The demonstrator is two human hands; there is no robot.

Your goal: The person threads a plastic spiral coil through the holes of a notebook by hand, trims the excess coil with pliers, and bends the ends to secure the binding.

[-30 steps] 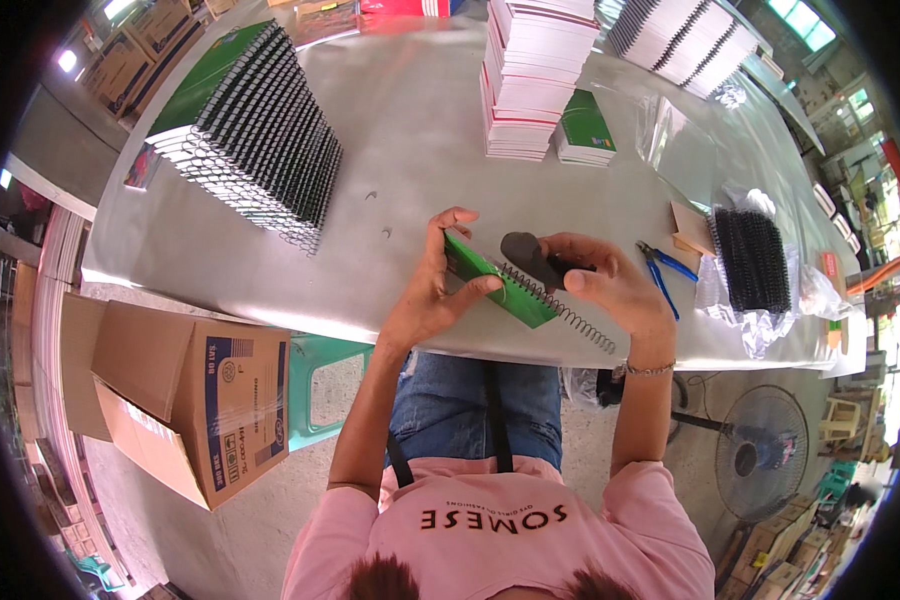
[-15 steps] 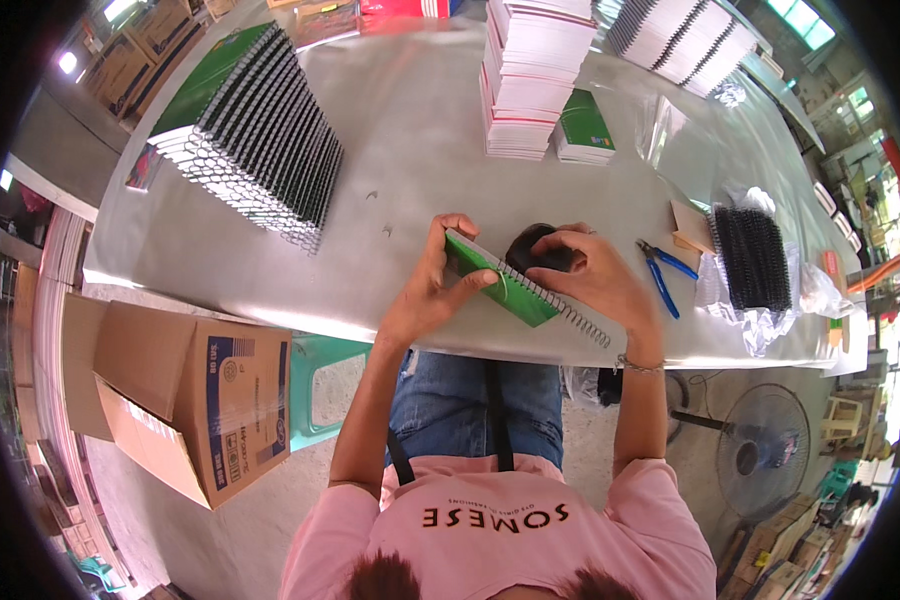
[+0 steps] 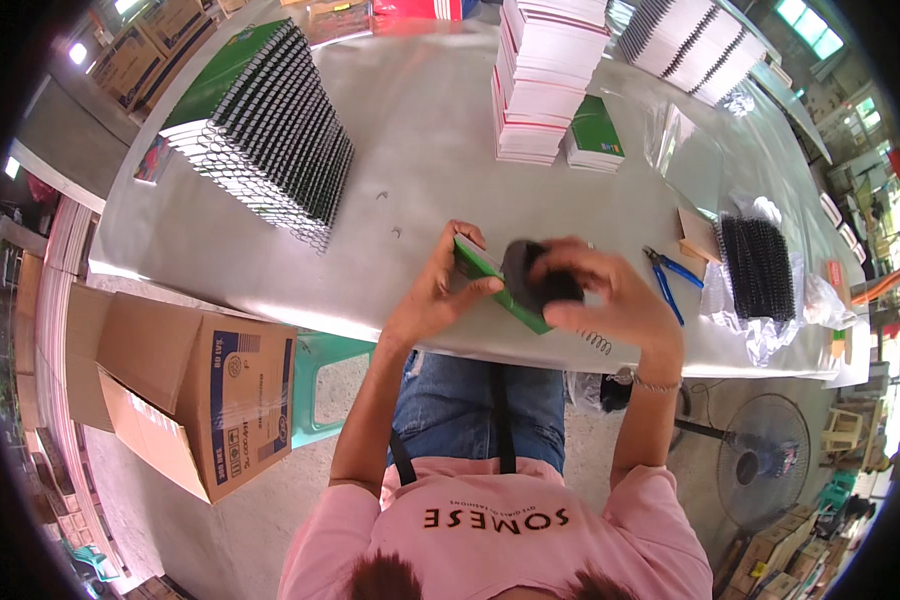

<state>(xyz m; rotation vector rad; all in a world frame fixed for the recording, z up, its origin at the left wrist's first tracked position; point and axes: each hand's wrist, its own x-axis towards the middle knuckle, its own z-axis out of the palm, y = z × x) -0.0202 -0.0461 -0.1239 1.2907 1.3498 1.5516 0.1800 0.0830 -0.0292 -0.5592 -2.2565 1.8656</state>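
My left hand (image 3: 440, 290) grips a small green notebook (image 3: 478, 264) above the table's near edge, fingers behind it and thumb across its bound edge. A wire-like spiral coil (image 3: 596, 343) sticks out past the notebook's lower right end. In my right hand (image 3: 610, 295) is a dark rounded object (image 3: 540, 277), pressed near or against the notebook's bound edge. That hand is blurred by motion, and the object's exact kind does not show. Blue-handled cutting pliers (image 3: 667, 280) lie to the right of my right hand.
A tall row of spiral-bound green notebooks (image 3: 270, 130) stands at left. Stacked white page blocks (image 3: 545, 90) and another green notebook (image 3: 597, 130) are at the far middle. Black coils (image 3: 755, 265) lie on plastic at right. Below are an open carton (image 3: 240, 400) and a fan (image 3: 763, 460).
My right hand and the dark object have moved down along the notebook's bound edge toward me. Less of the protruding coil shows now. My left hand keeps its grip.
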